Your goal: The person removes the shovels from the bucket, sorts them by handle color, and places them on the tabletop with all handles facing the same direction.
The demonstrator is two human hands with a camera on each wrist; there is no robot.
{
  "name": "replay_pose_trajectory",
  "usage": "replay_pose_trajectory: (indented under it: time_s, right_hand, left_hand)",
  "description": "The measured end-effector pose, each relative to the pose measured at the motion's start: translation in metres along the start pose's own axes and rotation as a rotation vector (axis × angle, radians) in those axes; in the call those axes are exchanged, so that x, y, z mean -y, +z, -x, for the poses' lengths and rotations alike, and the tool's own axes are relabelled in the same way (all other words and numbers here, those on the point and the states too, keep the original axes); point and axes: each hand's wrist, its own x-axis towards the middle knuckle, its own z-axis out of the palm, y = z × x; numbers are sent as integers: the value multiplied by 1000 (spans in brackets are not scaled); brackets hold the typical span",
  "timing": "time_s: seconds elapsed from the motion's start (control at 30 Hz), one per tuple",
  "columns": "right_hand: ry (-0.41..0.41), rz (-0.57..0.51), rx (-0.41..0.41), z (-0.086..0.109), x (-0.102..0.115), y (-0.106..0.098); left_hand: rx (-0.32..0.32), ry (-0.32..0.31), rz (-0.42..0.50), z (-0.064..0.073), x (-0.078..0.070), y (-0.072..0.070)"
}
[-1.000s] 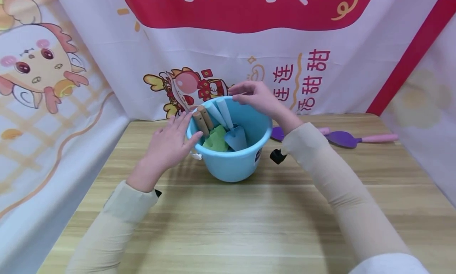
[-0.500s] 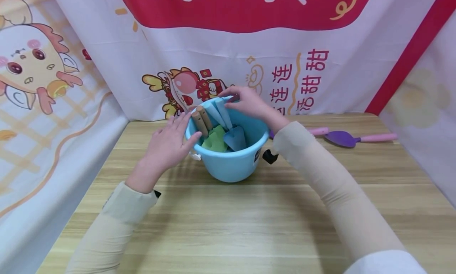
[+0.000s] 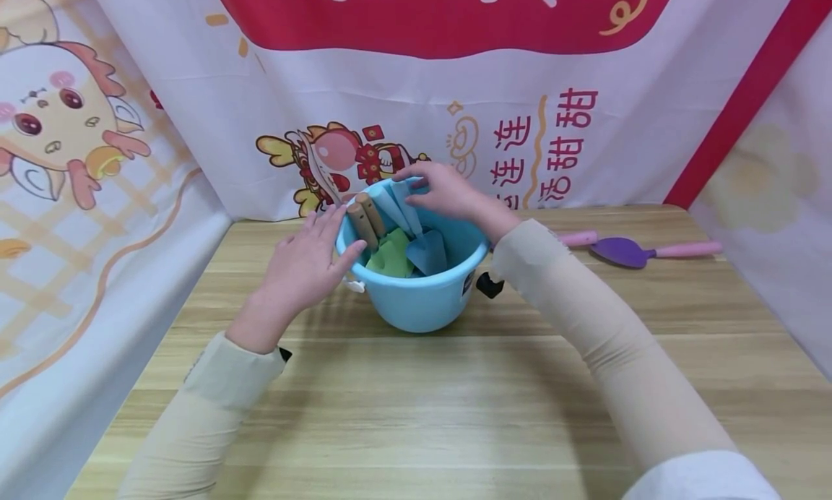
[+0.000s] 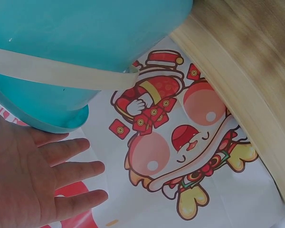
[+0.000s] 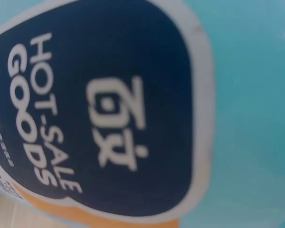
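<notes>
A light blue bucket (image 3: 419, 298) stands on the table. My left hand (image 3: 305, 258) rests against its left rim, fingers straight and spread; the left wrist view shows that hand (image 4: 42, 166) palm-side beside the bucket wall. Inside the bucket lean a blue trowel (image 3: 427, 253), a second blue handle (image 3: 388, 205), brown wooden handles (image 3: 362, 224) and a green piece (image 3: 390, 256). Over the far rim, my right hand (image 3: 445, 189) has its bent fingers and thumb at the top of the trowel's handle; whether they pinch it is unclear. The right wrist view holds only the bucket's label (image 5: 95, 114).
Right of the bucket lies a purple spoon-shaped utensil (image 3: 620, 251) with a pink handle. Another pink handle (image 3: 578, 238) shows partly behind my right sleeve (image 3: 598, 326). Printed cloth (image 3: 364, 81) hangs along the wooden table's (image 3: 416, 399) back and sides.
My right hand has come down and leftward from above the back rim to the trowel's handle. My left hand stays at the left rim; the utensils in the bucket look unmoved.
</notes>
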Motion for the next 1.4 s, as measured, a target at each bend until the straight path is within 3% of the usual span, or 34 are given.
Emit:
replay_pose_trajectory:
  time_s: [0.23,0.5,0.67,0.93,1.13,1.4]
  right_hand:
    - [-8,37,7,-2,-1,0]
    - [-43,166,41,-6,1,-2]
    - [-64,207,20,-4,3,-3]
    - [-97,160,-50,0,-1,-4]
    - [-82,63,-75,5,-6,-6]
    - [-54,-36,-28,9,-10,-9]
  left_hand:
    - [-3,5,2,0,1,0]
    - [-3,7,-1,0,1,0]
    - [-1,6,-3,0,1,0]
    - [7,-1,6,1,1,-1]
    - [5,-7,6,1,0,0]
    - [1,-6,0,1,-2,-1]
